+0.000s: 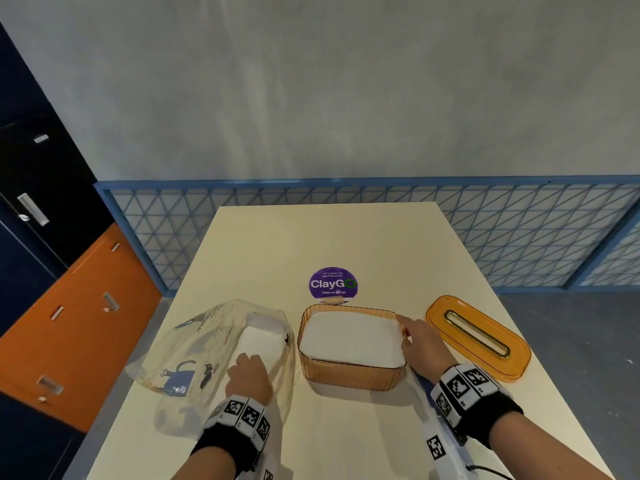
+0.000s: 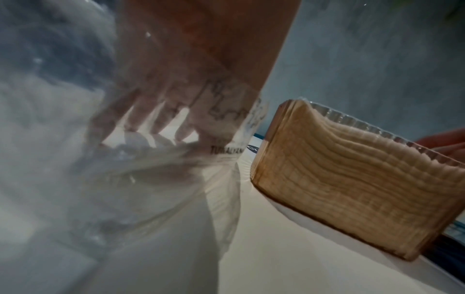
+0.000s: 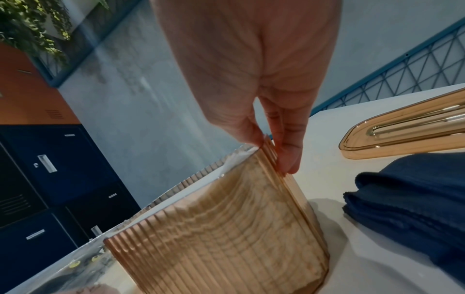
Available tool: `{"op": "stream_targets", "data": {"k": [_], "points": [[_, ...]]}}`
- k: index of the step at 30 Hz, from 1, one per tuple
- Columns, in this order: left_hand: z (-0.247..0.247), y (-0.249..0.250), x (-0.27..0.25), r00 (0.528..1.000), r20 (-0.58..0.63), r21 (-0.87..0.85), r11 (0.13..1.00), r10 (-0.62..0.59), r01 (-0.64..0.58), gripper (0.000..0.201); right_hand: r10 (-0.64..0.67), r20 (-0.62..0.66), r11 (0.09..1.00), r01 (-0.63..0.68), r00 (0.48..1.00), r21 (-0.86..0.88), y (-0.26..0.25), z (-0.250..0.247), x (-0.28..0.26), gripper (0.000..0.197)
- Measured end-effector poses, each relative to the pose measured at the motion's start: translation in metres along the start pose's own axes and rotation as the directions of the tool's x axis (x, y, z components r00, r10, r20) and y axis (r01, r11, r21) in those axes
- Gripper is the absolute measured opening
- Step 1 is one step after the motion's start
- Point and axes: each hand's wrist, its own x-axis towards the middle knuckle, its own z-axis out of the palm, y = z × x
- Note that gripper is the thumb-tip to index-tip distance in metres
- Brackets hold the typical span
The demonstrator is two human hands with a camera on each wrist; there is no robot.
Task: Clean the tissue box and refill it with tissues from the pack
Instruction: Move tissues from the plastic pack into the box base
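Note:
The amber ribbed tissue box [image 1: 349, 377] stands uncovered at the table's middle, filled to the rim with a white tissue stack [image 1: 349, 341]. Its amber slotted lid [image 1: 478, 337] lies flat to the right. My right hand [image 1: 412, 336] is at the box's right wall; in the right wrist view my right hand [image 3: 269, 151] pinches the rim of the box [image 3: 226, 228] between thumb and fingers. Left of the box lies the clear plastic tissue pack [image 1: 207, 351] with white tissues [image 1: 259, 337] inside. My left hand [image 1: 247, 370] rests on the pack, fingers [image 2: 156, 119] spread and seen through the film.
A folded dark blue cloth [image 3: 415, 199] lies right of the box, below my right wrist. A purple round sticker [image 1: 333, 284] sits on the table behind the box. Blue lattice railing [image 1: 519, 233] runs behind the table; orange and navy lockers [image 1: 69, 323] stand at left.

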Motion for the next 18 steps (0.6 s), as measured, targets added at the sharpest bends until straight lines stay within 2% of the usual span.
{"op": "stream_targets", "data": {"k": [6,13,16,18], "points": [[0.0,-0.009,-0.004,1.0,-0.008,0.085,0.996,0.007,-0.006,0.044,0.011,0.017,1.0,-0.011,1.0,-0.021,-0.004,-0.001,-0.002,0.053],[-0.025,-0.026,0.0,0.999,-0.019,0.101,0.994,0.038,-0.036,0.035,0.021,0.039,0.999,-0.019,0.999,-0.039,-0.004,-0.001,-0.003,0.053],[-0.038,-0.032,-0.001,0.996,-0.076,0.038,0.999,0.039,-0.037,0.033,0.017,0.056,0.999,-0.015,0.998,-0.041,-0.004,-0.003,-0.003,0.053],[-0.051,-0.032,-0.005,0.983,-0.178,-0.01,0.999,0.045,-0.048,0.032,0.014,0.062,1.0,-0.012,0.998,-0.026,-0.005,-0.007,-0.004,0.053]]}}
